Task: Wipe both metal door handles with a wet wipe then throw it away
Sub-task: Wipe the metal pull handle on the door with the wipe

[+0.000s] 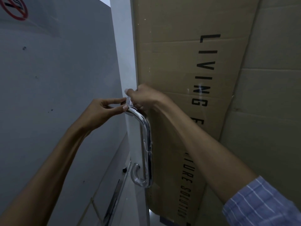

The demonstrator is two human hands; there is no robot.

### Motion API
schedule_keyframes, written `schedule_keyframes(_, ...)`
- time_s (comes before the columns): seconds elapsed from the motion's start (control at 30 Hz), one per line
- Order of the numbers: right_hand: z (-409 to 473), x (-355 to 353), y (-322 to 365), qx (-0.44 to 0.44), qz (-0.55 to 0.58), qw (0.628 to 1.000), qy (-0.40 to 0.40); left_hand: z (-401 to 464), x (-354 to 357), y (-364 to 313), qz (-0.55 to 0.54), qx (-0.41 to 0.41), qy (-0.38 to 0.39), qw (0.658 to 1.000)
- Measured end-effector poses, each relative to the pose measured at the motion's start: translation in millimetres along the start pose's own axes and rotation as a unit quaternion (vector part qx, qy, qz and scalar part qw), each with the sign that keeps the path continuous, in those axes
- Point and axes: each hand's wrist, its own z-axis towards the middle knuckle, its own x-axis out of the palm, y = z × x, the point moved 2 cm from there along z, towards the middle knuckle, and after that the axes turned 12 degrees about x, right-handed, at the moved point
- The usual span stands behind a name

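A shiny metal door handle [147, 141] runs down the edge of a glass door, bent at its top and curling in at its bottom. A small white wet wipe [129, 101] sits just above the handle's top bend. My left hand [104, 110] pinches the wipe between thumb and forefinger from the left. My right hand [143, 97] grips the wipe from the right, fingers curled over the handle's top end. Most of the wipe is hidden by the fingers. Only one handle is plainly visible.
A large cardboard sheet [179, 66] printed "LIVING" leans behind the glass on the right. A grey wall [57, 79] with a no-smoking sign [14, 7] fills the left. A white door frame [123, 46] stands between them. Tiled floor [104, 201] lies below.
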Motion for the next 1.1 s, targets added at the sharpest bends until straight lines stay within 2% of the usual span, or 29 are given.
schedule_keyframes(0.07,-3,1,4,-0.021,-0.06,0.997,-0.045,-1,2,-2,0.001,0.005,-0.001,1.0)
schedule_keyframes(0.13,-4,-3,6,-0.037,-0.07,0.995,-0.062,-1,2,0,0.003,0.011,0.001,1.0)
schedule_keyframes(0.57,-7,-2,7,-0.022,-0.032,0.999,-0.032,-2,1,2,-0.022,0.025,0.007,0.999)
schedule_keyframes(0.77,-14,3,3,-0.069,-0.078,0.991,-0.081,-4,4,2,-0.018,0.023,-0.006,1.0)
schedule_keyframes(0.9,-11,-3,3,-0.069,-0.064,0.994,-0.052,-6,5,3,-0.018,0.027,-0.012,0.999)
schedule_keyframes(1.1,-21,-2,-6,-0.115,-0.081,0.988,-0.068,-7,4,5,-0.025,0.031,-0.011,0.999)
